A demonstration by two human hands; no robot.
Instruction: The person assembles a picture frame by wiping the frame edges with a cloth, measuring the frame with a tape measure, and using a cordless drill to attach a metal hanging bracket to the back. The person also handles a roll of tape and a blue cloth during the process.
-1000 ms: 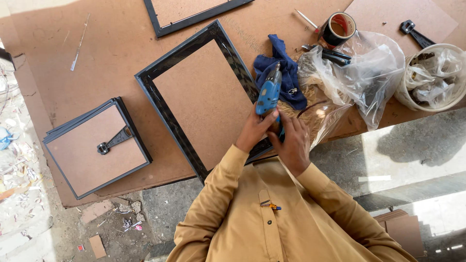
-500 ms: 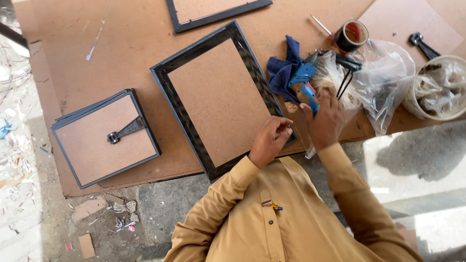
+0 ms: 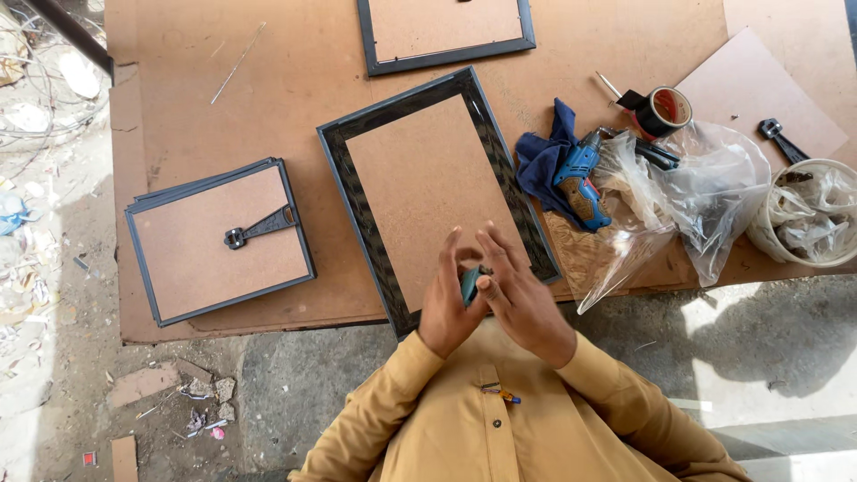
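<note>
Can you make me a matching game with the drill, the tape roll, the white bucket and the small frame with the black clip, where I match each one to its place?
Things:
1. blue drill
2. tape roll
3. white bucket
4. small frame with the black clip

Places:
A. at the far right edge of the board, with crumpled plastic inside
B. left of the big frame, on top of a stack
C. lying on a dark blue cloth
D. beyond the clear plastic bag, toward the top right

Pairs: 1-C, 2-D, 3-A, 4-B
</note>
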